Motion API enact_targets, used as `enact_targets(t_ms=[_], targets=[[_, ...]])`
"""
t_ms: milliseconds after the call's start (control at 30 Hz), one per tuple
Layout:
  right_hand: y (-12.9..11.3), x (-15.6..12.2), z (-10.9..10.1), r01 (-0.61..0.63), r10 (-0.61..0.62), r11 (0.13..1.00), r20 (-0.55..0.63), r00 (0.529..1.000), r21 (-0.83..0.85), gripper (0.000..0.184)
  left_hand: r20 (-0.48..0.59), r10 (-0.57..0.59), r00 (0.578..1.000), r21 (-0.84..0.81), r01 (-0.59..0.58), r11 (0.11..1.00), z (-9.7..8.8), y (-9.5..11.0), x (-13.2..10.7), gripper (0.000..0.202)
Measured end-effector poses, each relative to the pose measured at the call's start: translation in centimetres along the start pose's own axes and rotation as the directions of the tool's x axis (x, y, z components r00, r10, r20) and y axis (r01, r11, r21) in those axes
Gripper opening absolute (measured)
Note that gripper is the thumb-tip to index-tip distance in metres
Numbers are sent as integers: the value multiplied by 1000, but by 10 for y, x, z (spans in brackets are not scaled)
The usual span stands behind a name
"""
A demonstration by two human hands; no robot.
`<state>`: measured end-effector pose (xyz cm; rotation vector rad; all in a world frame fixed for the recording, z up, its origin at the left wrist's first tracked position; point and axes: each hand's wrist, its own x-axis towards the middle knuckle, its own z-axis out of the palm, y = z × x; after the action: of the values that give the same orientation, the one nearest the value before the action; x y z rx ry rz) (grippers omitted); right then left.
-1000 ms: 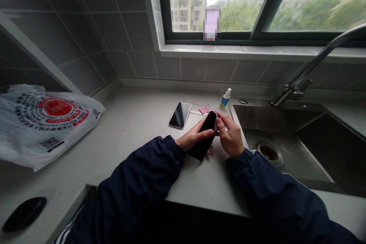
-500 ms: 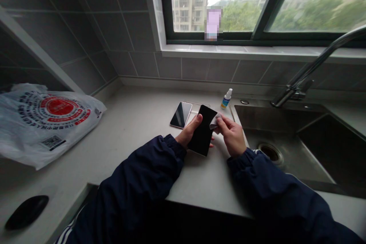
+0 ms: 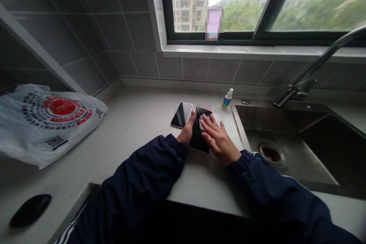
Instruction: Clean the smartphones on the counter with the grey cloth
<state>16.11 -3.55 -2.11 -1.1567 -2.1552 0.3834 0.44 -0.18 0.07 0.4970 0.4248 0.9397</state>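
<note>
Spreading under both hands is a pale table, which meets a steel sink to the right of the fingers. Far to the left of the fingers lies a white plastic bag printed with a red circle. A long faucet slants over the sink, and a black oval pad sits low on the left, near the person. The left hand grips the left edge of a black phone lying flat on the table, its fingers closed round that edge with the thumb on top. The right hand rests on the same phone from the right, its fingers flat and slightly spread. Just left of the left thumb lies a 2nd phone, screen up; whether they touch I cannot tell. Beyond the right fingertips, by the sink's corner, stands 1 small spray bottle, apart from both hands. Under the right fingertips a small white wipe is pressed against the far end of the black phone
</note>
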Motion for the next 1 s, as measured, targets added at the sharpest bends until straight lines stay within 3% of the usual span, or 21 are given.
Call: enact_targets(t_ms=[200, 433, 533, 700, 833, 1000], targets=[[-20, -5, -6, 238, -233, 971, 124, 964, -23, 61, -175, 42, 984, 22, -39, 999, -2, 12, 0, 86], [-31, -7, -10, 427, -432, 902, 124, 893, 69, 57, -227, 101, 969, 73, -86, 994, -17, 19, 0, 101], [-31, -6, -10, 440, -444, 896, 102, 890, 55, 51, -236, 100, 967, 29, -96, 995, -13, 22, -3, 98], [-29, -4, -8, 370, -370, 929, -6, 929, -26, 42, -258, 151, 954, 12, -154, 988, -9, 25, -6, 93], [-25, -3, -5, 337, -341, 940, -105, 934, -53, 34, -207, 214, 955, 9, -217, 976, -10, 22, -5, 89], [-20, -3, 0, 338, -341, 940, -162, 926, -44, 38, -164, 176, 971, 2, -178, 984, -7, 19, -4, 77]])
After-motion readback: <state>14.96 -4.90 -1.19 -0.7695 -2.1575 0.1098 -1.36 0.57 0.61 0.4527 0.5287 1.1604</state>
